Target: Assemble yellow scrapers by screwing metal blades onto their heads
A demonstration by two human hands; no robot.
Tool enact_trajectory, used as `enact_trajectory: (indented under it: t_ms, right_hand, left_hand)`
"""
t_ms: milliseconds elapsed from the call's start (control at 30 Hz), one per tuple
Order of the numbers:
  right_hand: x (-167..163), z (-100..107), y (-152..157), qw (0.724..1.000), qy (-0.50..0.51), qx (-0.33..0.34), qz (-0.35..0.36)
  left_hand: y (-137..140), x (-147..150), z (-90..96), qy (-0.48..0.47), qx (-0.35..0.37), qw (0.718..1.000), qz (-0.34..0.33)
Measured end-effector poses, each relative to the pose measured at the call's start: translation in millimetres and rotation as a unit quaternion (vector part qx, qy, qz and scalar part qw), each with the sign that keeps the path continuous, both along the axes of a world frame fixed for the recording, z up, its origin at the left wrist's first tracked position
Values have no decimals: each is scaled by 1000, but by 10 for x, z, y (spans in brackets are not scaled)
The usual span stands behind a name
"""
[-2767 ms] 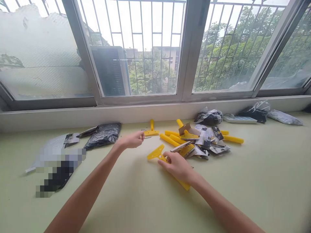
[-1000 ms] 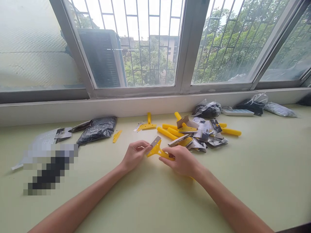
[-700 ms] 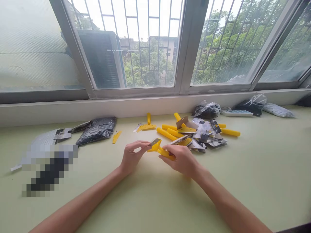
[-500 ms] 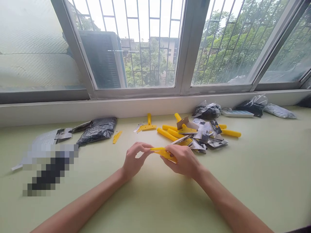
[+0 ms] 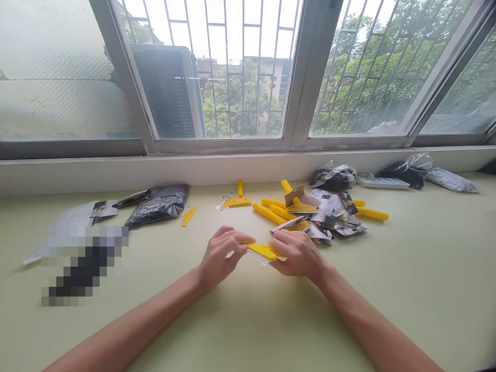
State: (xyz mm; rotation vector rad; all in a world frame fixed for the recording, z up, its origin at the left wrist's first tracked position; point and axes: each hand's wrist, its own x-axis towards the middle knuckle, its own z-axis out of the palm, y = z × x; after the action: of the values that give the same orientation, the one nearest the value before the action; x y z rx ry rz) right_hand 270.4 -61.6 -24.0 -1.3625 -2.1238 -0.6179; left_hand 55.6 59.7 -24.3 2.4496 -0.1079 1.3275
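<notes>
Between my two hands, just above the table, is a yellow scraper head (image 5: 262,251) with a thin clear or silvery strip along its lower edge. My left hand (image 5: 223,254) pinches its left end between thumb and fingers. Around its right end the fingers of my right hand (image 5: 296,253) are closed, hiding that part. Just beyond my hands lies a pile of yellow scraper handles (image 5: 267,213) and scraper heads. A whole yellow scraper (image 5: 239,199) lies farther back, with a small blade piece (image 5: 222,201) beside it. A loose yellow plate (image 5: 189,216) is to its left.
Printed cards (image 5: 325,209) are heaped among the handles. Black plastic bags (image 5: 158,205) and a clear bag (image 5: 73,227) lie at left, near a pixelated patch. Along the sill stand a bagged dark bundle (image 5: 333,177), a power strip (image 5: 383,182) and a pale packet (image 5: 452,180).
The yellow scraper head has been turned in my hands, so its broad face and strip now show. My left hand has shifted slightly right, and the camera view has moved a little.
</notes>
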Motion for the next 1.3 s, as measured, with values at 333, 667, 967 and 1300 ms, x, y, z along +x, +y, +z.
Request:
enact_trajectory:
  t_ms: [333,667,967,1300]
  right_hand:
    - [19,11,-5,999,-37,14,3]
    - [-8,64,-29,998,-61,19,15]
    - [-28,82,-44,998,-47,17,31]
    - [-205,33,-36,998,9,49,47]
  left_hand:
    - [-11,15,-7,-7,-27,1000,-13]
    - [33,18,-55,40,-45,998,-11]
    - [81,6,-49,50,44,998,-20]
    - [47,35,-35,14,78,996,-31]
